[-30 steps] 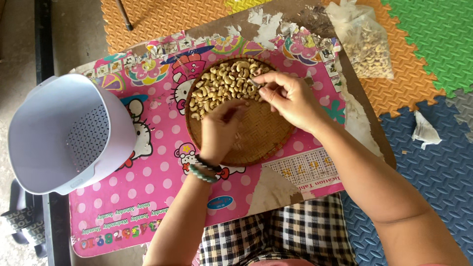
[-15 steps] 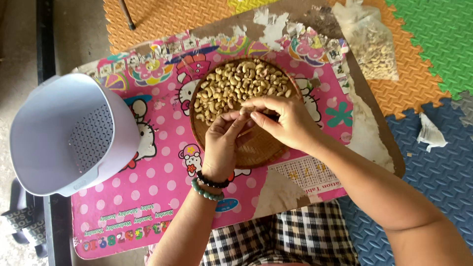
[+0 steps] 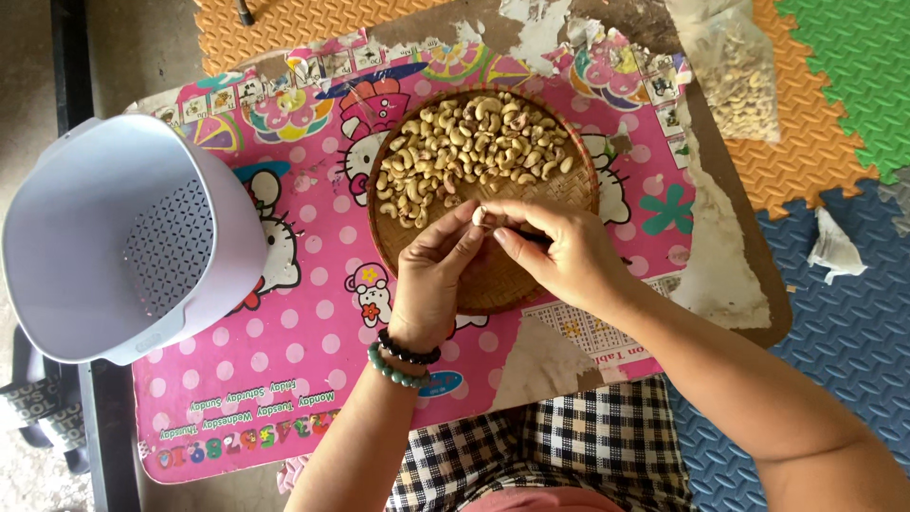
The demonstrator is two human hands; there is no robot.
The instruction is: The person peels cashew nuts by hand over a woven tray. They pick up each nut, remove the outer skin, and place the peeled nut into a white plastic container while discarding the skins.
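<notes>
Pinching one pale cashew (image 3: 480, 216) between both hands above the woven tray (image 3: 531, 284).

Left hand (image 3: 434, 275) and right hand (image 3: 559, 251) close their fingertips on the curved, smooth nut (its long axis too hidden to tell).

A single pale cashew nut (image 3: 480, 216) sits pinched between the fingertips of the left hand (image 3: 438, 275) and the right hand (image 3: 555, 251), held just above the near half of a round woven tray (image 3: 493, 284). The tray is shallow, brown and lies flat. A loose heap of curved, cream-coloured cashew nuts (image 3: 469, 152) covers its far half, while its near half is mostly bare weave.
</notes>
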